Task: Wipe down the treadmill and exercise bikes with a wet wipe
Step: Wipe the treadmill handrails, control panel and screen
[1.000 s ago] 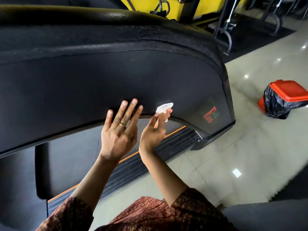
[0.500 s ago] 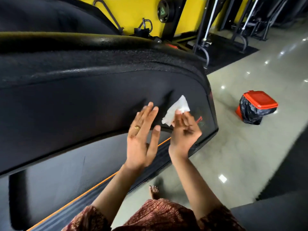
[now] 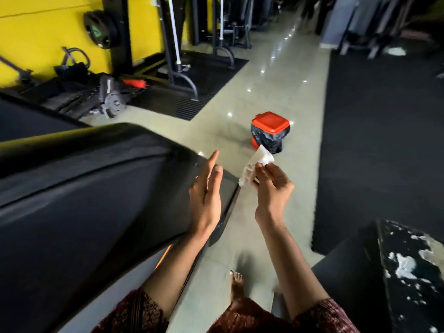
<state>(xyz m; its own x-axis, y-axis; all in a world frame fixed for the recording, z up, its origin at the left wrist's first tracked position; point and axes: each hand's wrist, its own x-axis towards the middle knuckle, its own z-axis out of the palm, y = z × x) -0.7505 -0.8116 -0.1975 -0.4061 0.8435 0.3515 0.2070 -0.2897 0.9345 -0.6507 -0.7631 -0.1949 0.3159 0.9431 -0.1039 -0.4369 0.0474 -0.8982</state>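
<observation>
Tiled floor [image 3: 276, 92], black mats [image 3: 384, 140], yellow wall [image 3: 36, 32] upper left.
Right grip [image 3: 274, 186] pinches wet wipe [image 3: 254, 164]; left grip [image 3: 206, 191] wide, by treadmill [image 3: 84, 200]; bin [image 3: 270, 123] centre.

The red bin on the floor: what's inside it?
A black bag lines the bin and hangs over its sides. The red lid covers the top, so whatever is inside cannot be seen.
</observation>
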